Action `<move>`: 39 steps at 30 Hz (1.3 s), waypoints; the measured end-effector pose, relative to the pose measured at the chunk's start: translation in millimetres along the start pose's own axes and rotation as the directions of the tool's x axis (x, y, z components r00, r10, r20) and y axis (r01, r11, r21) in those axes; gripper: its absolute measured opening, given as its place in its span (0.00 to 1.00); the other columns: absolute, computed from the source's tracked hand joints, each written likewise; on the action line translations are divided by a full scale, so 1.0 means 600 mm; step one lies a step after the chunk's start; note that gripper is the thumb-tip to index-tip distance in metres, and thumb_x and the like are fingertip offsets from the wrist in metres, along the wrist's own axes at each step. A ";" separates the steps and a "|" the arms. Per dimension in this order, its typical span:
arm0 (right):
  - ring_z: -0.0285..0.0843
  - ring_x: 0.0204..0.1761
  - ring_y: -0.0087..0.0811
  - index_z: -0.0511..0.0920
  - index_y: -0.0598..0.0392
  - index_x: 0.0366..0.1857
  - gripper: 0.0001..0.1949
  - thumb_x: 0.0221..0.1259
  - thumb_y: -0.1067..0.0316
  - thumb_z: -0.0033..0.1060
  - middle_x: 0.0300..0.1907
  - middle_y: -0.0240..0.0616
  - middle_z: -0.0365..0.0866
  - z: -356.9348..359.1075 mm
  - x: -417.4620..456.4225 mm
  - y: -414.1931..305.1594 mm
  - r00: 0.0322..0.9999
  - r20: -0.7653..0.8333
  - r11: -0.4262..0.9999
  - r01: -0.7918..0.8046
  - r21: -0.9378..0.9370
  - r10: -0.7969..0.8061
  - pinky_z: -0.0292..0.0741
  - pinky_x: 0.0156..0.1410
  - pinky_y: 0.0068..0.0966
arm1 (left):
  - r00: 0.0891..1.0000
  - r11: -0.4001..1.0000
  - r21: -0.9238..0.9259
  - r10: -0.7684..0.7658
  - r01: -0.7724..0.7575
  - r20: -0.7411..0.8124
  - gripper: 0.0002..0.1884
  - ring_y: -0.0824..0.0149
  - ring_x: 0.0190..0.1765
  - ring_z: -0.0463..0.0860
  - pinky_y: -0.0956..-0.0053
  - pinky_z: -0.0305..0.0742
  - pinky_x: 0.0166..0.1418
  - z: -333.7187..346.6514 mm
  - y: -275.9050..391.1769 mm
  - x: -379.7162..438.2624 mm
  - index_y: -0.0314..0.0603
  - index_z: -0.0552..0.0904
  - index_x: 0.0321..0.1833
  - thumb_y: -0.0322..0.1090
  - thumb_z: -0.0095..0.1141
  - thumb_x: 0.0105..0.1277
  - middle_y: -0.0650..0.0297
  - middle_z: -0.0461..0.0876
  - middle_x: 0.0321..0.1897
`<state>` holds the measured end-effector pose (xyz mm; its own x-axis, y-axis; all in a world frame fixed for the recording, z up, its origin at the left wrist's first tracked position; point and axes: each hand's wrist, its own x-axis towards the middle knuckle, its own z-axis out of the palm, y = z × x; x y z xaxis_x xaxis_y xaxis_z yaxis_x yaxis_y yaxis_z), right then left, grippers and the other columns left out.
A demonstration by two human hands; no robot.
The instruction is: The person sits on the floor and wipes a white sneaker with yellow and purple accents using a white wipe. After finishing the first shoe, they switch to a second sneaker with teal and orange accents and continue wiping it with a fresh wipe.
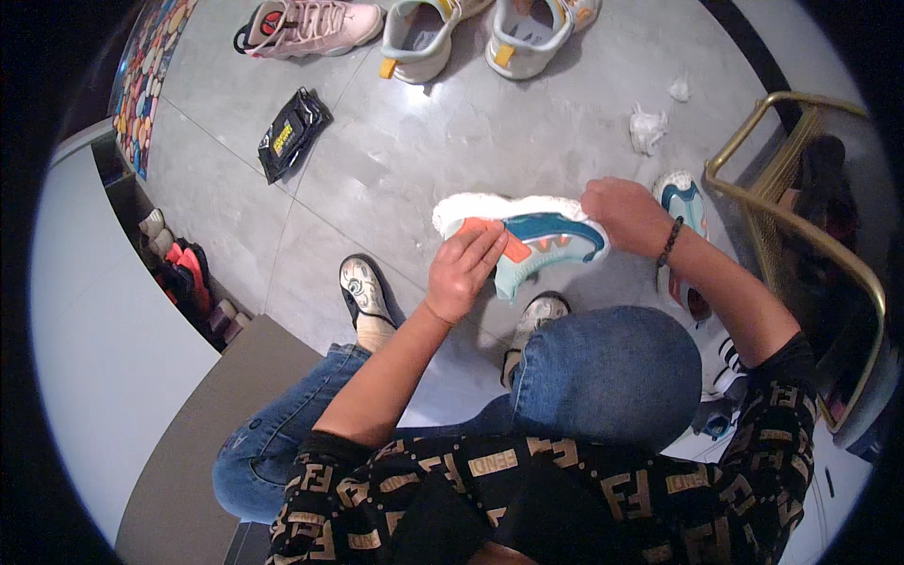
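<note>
A sneaker (558, 226) in mint, teal and orange with a thick white sole is held on its side above the floor, in front of my knees. My left hand (462, 272) grips it by the heel end, fingers flat over the orange panel. Around the toe end curls my right hand (625, 215), its fingertips hidden from view; whether a wipe is also inside it cannot be seen. A matching sneaker (681, 201) rests on the floor beyond my right wrist, partly covered by my forearm.
A black wipes pack (294, 134) lies on the tiles. Crumpled white wipes (647, 129) lie to the right. A pink sneaker (311, 28) and a white pair (526, 42) stand ahead. A gold-framed rack (812, 212) borders the right, an open shoe cabinet (127, 247) the left.
</note>
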<state>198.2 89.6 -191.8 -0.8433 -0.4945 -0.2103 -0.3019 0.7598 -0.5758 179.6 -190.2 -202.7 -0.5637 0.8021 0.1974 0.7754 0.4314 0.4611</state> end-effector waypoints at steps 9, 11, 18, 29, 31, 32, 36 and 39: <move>0.73 0.37 0.43 0.73 0.55 0.27 0.05 0.44 0.73 0.54 0.31 0.41 0.73 0.047 0.044 -0.035 0.956 -0.277 0.993 -0.072 0.092 0.095 0.72 0.42 0.36 | 0.999 0.999 0.012 0.050 -0.050 0.013 0.22 0.62 0.47 0.76 0.71 0.71 0.47 -0.001 0.007 0.016 0.41 0.79 0.51 0.28 0.51 0.48 0.63 0.76 0.52; 0.73 0.36 0.44 0.73 0.55 0.27 0.05 0.45 0.71 0.55 0.31 0.41 0.73 0.044 -0.029 -0.014 0.951 -0.277 0.989 -0.115 0.094 0.137 0.71 0.41 0.38 | 1.000 0.999 0.031 0.026 -0.026 0.002 0.22 0.63 0.46 0.76 0.71 0.71 0.47 -0.003 0.006 0.011 0.41 0.79 0.50 0.28 0.51 0.49 0.63 0.76 0.52; 0.73 0.36 0.45 0.73 0.55 0.27 0.05 0.45 0.72 0.56 0.31 0.42 0.73 0.031 -0.006 -0.038 0.873 -0.435 0.972 -0.162 0.168 0.221 0.72 0.40 0.39 | 0.998 0.996 0.078 0.050 -0.048 -0.026 0.22 0.62 0.45 0.76 0.71 0.71 0.46 0.005 0.012 0.019 0.41 0.80 0.49 0.26 0.54 0.47 0.63 0.77 0.50; 0.74 0.35 0.45 0.72 0.57 0.27 0.02 0.50 0.73 0.52 0.29 0.45 0.73 0.093 -0.179 0.008 0.757 -0.413 0.863 -0.448 0.234 0.506 0.70 0.39 0.42 | 0.901 0.898 -0.079 -0.434 0.432 -0.010 0.16 0.55 0.44 0.78 0.66 0.73 0.48 -0.019 -0.014 0.063 0.44 0.82 0.44 0.23 0.54 0.51 0.57 0.80 0.42; 0.75 0.34 0.39 0.73 0.57 0.30 0.03 0.54 0.71 0.53 0.29 0.42 0.75 0.083 -0.166 -0.017 0.675 -0.365 0.757 -0.477 0.447 0.641 0.70 0.38 0.35 | 0.786 0.771 -0.155 -0.605 0.618 0.126 0.14 0.53 0.46 0.77 0.67 0.73 0.48 -0.035 -0.026 0.077 0.43 0.81 0.44 0.24 0.55 0.54 0.56 0.80 0.43; 0.76 0.33 0.36 0.73 0.57 0.31 0.04 0.56 0.69 0.54 0.29 0.40 0.76 0.079 -0.155 -0.025 0.631 -0.332 0.689 -0.479 0.543 0.701 0.70 0.38 0.32 | 0.849 0.841 -0.122 -0.527 0.528 0.039 0.15 0.53 0.47 0.76 0.66 0.72 0.49 -0.046 -0.019 0.081 0.43 0.79 0.46 0.26 0.56 0.54 0.56 0.78 0.44; 0.75 0.35 0.24 0.74 0.57 0.37 0.07 0.61 0.66 0.53 0.32 0.34 0.78 0.104 -0.126 -0.013 0.592 -0.007 0.056 -0.065 0.996 0.806 0.69 0.41 0.20 | 0.990 1.000 -0.021 0.005 -0.002 0.140 0.21 0.52 0.49 0.74 0.64 0.69 0.53 -0.087 -0.004 0.071 0.40 0.75 0.50 0.30 0.61 0.51 0.54 0.74 0.46; 0.74 0.37 0.20 0.74 0.58 0.39 0.08 0.62 0.67 0.52 0.34 0.32 0.78 0.092 -0.113 -0.018 0.630 0.054 -0.216 0.183 0.959 0.774 0.68 0.42 0.18 | 0.924 0.992 0.035 0.100 -0.121 0.368 0.17 0.52 0.45 0.74 0.63 0.68 0.52 -0.081 0.008 0.065 0.39 0.75 0.44 0.34 0.60 0.50 0.54 0.75 0.40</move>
<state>283.0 92.0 -214.9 -0.7414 0.2540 -0.6211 0.3372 -0.6592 -0.6721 147.2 -177.0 -150.6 -0.3383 0.9367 -0.0900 0.8475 0.3449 0.4036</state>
